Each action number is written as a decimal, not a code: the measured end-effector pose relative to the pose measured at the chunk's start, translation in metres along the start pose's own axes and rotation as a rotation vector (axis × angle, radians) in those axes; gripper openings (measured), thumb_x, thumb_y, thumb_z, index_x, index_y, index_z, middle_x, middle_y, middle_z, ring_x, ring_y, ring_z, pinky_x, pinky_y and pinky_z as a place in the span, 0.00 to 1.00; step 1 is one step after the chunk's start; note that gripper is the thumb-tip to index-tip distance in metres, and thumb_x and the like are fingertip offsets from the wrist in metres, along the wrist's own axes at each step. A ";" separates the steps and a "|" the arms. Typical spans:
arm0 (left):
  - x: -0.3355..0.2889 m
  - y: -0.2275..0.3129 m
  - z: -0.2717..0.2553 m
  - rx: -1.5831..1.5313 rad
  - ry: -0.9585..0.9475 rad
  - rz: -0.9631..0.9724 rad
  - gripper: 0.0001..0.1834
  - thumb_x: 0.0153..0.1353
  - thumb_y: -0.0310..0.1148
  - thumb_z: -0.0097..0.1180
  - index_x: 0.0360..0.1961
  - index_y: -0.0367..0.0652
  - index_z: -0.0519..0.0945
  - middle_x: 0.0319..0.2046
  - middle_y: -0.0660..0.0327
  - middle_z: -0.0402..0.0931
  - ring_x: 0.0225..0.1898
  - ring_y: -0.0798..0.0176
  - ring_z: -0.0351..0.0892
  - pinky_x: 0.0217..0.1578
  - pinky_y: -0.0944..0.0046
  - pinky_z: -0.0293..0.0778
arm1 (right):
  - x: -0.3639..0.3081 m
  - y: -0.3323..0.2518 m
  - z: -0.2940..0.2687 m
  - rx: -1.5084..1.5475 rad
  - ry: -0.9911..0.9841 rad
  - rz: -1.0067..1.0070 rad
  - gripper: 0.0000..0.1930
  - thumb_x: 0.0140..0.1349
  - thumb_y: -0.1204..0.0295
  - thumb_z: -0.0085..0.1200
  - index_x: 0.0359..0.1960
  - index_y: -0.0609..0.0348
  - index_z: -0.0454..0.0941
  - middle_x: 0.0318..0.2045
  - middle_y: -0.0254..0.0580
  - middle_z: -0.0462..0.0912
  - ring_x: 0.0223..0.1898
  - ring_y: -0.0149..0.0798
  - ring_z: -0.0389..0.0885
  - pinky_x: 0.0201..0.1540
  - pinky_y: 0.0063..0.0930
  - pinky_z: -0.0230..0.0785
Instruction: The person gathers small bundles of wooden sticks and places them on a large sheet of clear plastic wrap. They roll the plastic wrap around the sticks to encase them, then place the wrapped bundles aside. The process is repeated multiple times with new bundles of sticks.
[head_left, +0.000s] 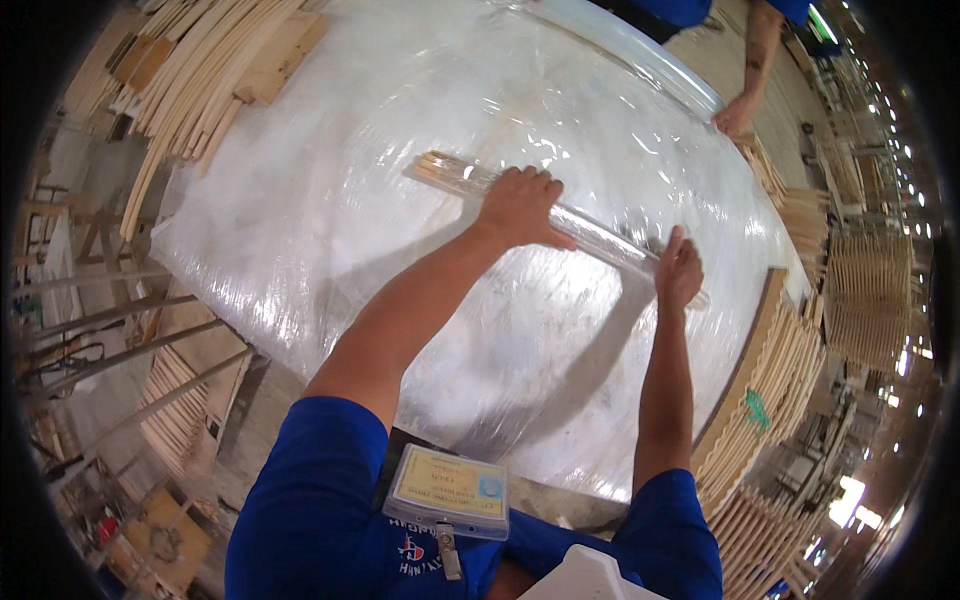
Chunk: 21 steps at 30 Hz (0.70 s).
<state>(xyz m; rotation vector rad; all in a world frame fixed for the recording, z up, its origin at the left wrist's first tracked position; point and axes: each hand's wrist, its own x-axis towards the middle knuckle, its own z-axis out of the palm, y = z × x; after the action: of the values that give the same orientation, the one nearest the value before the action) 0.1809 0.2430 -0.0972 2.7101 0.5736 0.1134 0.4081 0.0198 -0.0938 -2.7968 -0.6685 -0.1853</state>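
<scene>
A long, narrow bundle wrapped in clear plastic film lies slantwise across the middle; tan, wood-like ends show at its left tip. My left hand is closed over it left of centre, knuckles up. Toward its right end, my right hand grips it with the thumb raised. What lies inside under my palms is hidden. Beneath it, a broad sheet of shiny clear plastic film covers a large pale surface.
At the far right a co-worker's hand touches a long roll of clear film along the far edge. Curved wooden strips are stacked at far left. Slatted wooden pieces line the right side. Metal bars jut in at left.
</scene>
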 end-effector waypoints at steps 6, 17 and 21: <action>-0.049 0.018 0.004 -0.065 0.058 0.025 0.51 0.39 0.78 0.74 0.47 0.40 0.84 0.46 0.54 0.86 0.50 0.49 0.84 0.54 0.50 0.78 | -0.096 0.060 -0.013 0.069 0.132 -0.297 0.23 0.77 0.52 0.53 0.28 0.57 0.82 0.30 0.52 0.84 0.37 0.59 0.81 0.48 0.56 0.67; -0.123 0.037 -0.001 0.028 0.331 0.108 0.47 0.43 0.75 0.75 0.46 0.39 0.84 0.45 0.54 0.84 0.51 0.49 0.80 0.59 0.50 0.71 | -0.246 0.023 -0.020 0.331 0.069 -0.413 0.49 0.70 0.48 0.63 0.82 0.64 0.55 0.82 0.66 0.55 0.83 0.70 0.50 0.81 0.68 0.43; -0.071 0.031 0.009 -0.011 0.434 -0.042 0.31 0.55 0.61 0.76 0.43 0.43 0.83 0.46 0.57 0.83 0.52 0.50 0.80 0.58 0.46 0.71 | -0.132 0.008 0.002 0.117 0.113 -0.382 0.50 0.70 0.40 0.58 0.82 0.63 0.57 0.81 0.67 0.56 0.82 0.73 0.50 0.80 0.72 0.43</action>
<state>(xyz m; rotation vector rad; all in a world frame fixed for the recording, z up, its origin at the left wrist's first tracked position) 0.1288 0.1851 -0.0943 2.6676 0.7450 0.7028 0.2949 -0.0433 -0.1216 -2.5017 -1.1396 -0.3599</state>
